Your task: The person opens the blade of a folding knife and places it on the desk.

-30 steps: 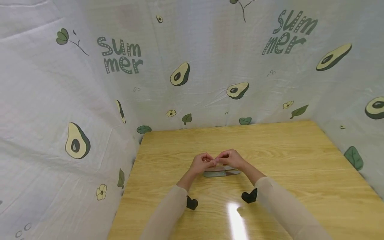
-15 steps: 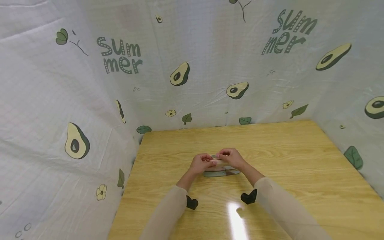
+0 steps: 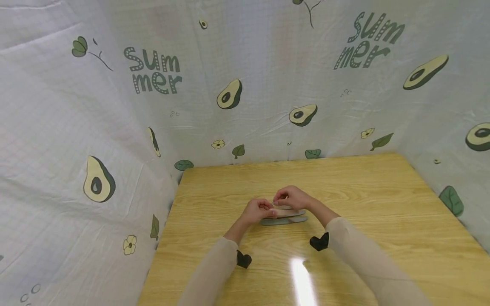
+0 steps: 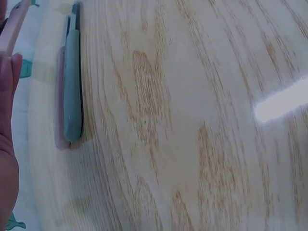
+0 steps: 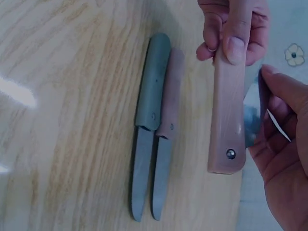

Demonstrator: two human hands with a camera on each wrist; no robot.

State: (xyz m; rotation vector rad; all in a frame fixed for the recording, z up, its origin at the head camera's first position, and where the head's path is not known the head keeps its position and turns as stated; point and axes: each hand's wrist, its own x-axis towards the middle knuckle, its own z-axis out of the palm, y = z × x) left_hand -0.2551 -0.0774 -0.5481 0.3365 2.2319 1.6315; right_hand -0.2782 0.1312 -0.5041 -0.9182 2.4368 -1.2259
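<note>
A pink-handled folding knife [image 5: 227,110] is raised off the table, its blade [image 5: 251,113] partly swung out from the handle. My left hand [image 3: 255,211] grips the handle's end between thumb and fingers. With thumb and curled fingers at the blade's free side, my right hand [image 5: 288,130] pinches it near the tip. Below, two more knives lie unfolded side by side: one with a green handle [image 5: 155,82], one with a pink handle [image 5: 173,91]. In the left wrist view, only part of the left hand [image 4: 7,125] shows at the edge.
The wooden table [image 3: 344,191] extends around the hands, with a bright reflection near its front. A white cloth [image 3: 264,63] printed with avocados and leaves hangs behind and on both sides. Black heart-shaped pieces [image 3: 319,242] sit at both sleeve cuffs.
My right hand has drawn slightly up and away from the left, after both hands' fingertips were together. More of the raised pink handle shows in the head view. The two lying knives have stayed put.
</note>
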